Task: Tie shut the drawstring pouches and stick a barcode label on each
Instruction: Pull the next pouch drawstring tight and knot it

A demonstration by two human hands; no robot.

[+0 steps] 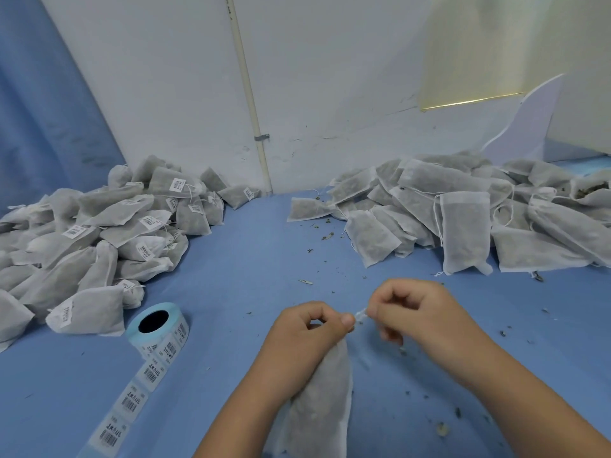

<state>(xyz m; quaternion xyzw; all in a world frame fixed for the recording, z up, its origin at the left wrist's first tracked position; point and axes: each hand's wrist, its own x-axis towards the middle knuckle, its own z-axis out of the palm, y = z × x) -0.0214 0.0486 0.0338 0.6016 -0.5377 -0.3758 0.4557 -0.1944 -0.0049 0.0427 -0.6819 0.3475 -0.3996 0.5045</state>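
The left hand [307, 328] pinches the gathered neck of a filled pouch [322, 401] that lies on the blue table [251, 259], while the right hand [410, 309] pinches its drawstring [361, 314]. A label roll [158, 328] trails barcode stickers at left, near the labelled pile [99, 233]; the unlabelled pile [463, 213] lies far right

Blue table [251, 259] carries labelled pouches [99, 233], unlabelled pouches [463, 209], a label roll [158, 328], crumbs [325, 236].
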